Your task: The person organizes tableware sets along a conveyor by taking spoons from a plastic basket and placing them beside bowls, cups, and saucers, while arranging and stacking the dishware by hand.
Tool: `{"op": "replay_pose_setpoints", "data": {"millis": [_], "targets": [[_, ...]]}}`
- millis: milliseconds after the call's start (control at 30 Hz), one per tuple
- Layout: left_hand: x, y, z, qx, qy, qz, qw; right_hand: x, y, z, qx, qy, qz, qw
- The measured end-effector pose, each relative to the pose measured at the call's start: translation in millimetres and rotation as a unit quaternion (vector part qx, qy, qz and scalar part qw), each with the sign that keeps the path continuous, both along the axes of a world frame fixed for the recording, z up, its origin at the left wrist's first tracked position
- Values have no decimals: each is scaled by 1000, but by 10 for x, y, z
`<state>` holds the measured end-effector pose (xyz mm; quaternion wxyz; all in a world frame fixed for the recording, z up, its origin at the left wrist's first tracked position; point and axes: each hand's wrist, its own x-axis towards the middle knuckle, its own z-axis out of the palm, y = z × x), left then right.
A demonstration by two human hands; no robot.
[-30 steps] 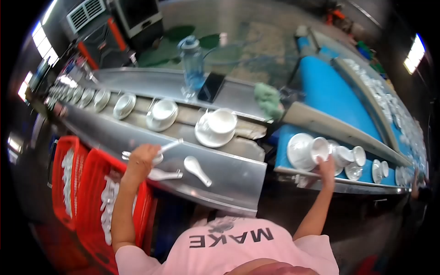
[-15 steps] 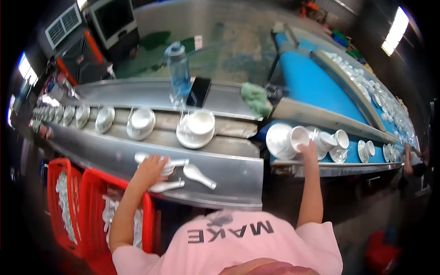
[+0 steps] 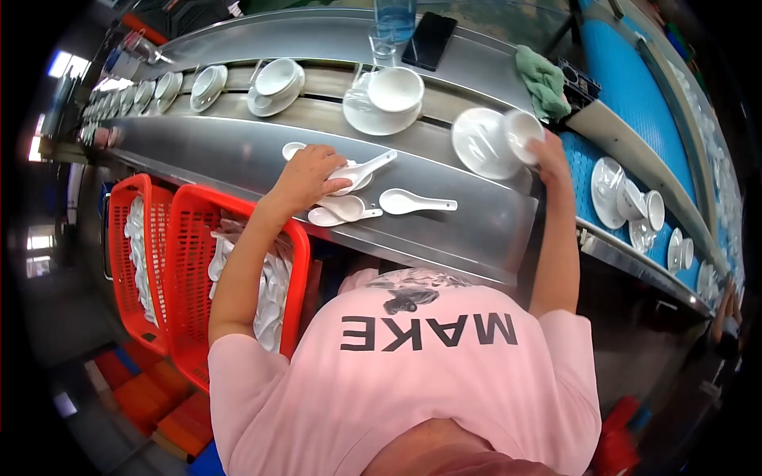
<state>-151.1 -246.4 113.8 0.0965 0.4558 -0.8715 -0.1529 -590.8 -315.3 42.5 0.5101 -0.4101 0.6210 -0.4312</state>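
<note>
My left hand (image 3: 312,176) is bent over a small pile of white spoons on the steel ledge, its fingers and thumb closed about a white soup spoon (image 3: 367,170). Another spoon (image 3: 413,201) lies by itself to the right of the pile, and more spoons (image 3: 337,216) lie just below my fingers. My right hand (image 3: 548,156) grips a small white bowl (image 3: 524,135) by its near right side. The bowl is tilted and overlaps the right side of a white plate (image 3: 479,144) with a shiny clear wrap on it.
Wrapped plates with bowls (image 3: 395,89) line the conveyor leftward. Red baskets (image 3: 298,278) of spoons stand below left. A phone (image 3: 429,40), water bottle (image 3: 394,20) and green cloth (image 3: 542,82) rest on the back ledge. More dishes (image 3: 609,190) sit on the blue belt.
The view has tilted down and turned. My right hand has carried the bowl, with the plate beside it, from the blue belt to the steel conveyor. My left hand remains at the spoons.
</note>
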Motion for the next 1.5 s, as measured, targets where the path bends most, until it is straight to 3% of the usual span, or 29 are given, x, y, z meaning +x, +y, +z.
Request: {"op": "replay_pose_setpoints", "data": {"millis": [100, 167, 233, 267, 300, 367, 400, 433, 467, 500, 567, 633, 700, 733, 767, 800, 833, 900, 967, 1033, 1067, 1100, 1200, 1267, 1300, 1367, 1433, 1500], "targets": [[-77, -14, 32, 19, -26, 18, 999, 277, -216, -71, -26, -20, 42, 999], [-122, -21, -18, -5, 13, -2, 1000, 452, -88, 199, -57, 124, 10, 991], [-219, -19, 36, 47, 19, 28, 998, 413, -27, 341, 12, 28, 31, 999], [-205, -27, -23, 42, 30, 30, 998, 236, 52, 432, -58, 160, -2, 985], [-233, -35, -24, 61, 50, 41, 996, 106, 110, 517, -125, 289, -25, 949], [-214, -43, 24, 100, 87, 83, 988, -464, 269, 566, -242, 414, -186, 858], [-165, -47, 40, 106, 94, 111, 984, -707, 415, 784, -180, 523, -230, 801], [-104, -85, 63, 115, 99, 142, 978, -900, 560, 910, -164, 546, -293, 767], [-49, -127, 88, 122, 102, 174, 972, -1263, 682, 773, -185, 683, -315, 633], [29, -183, 125, 115, 94, 202, 968, -1483, 858, 783, -122, 724, -290, 613], [214, -306, 168, 102, 77, 266, 956, -1829, 1059, 722, -11, 663, -264, 701], [497, -459, 75, 81, 71, 290, 951, -2244, 1203, 555, 85, 555, -170, 810], [733, -581, -25, 54, 82, 301, 949, -1921, 1255, 620, 124, 367, -239, 890], [810, -660, -59, 26, 39, 291, 956, -1830, 1230, 680, 139, 365, -181, 903], [843, -709, -82, 28, 36, 304, 951, -1999, 1248, 443, 40, 377, -120, 918], [860, -775, -116, 29, 27, 317, 948, -2086, 1214, 249, -33, 362, -93, 927], [815, -809, -85, 51, 44, 336, 939, -1979, 1171, 264, -36, 379, -92, 920], [882, -943, -276, 38, 52, 349, 935, -1915, 1107, 206, -7, 294, -119, 948], [739, -936, -167, 116, 168, 408, 890, -1733, 1052, 180, -66, 200, -161, 964], [760, -897, -213, 98, 195, 401, 890, -1440, 1016, 239, -80, 145, -238, 957], [759, -891, -244, 91, 210, 392, 891, -1348, 963, 233, -91, 152, -226, 958], [730, -826, -161, 33, 120, 348, 929, -1297, 909, 230, -102, 161, -216, 958], [529, -507, 94, 117, 47, 231, 965, -912, 683, 401, -89, 126, -127, 980], [471, -375, 110, 180, 30, 178, 967, -701, 480, 326, -60, 62, -81, 993], [498, -341, 18, 118, 8, 130, 984, -529, 405, 393, -51, 31, -32, 998], [476, -328, -50, 117, 21, 133, 984, -178, 295, 500, -40, -13, -42, 998], [420, -315, -46, 120, 46, 143, 981, -111, 148, 385, -82, 20, 37, 996], [330, -308, 13, 147, 55, 168, 973, -25, 12, 267, -87, 170, 81, 978]]}}
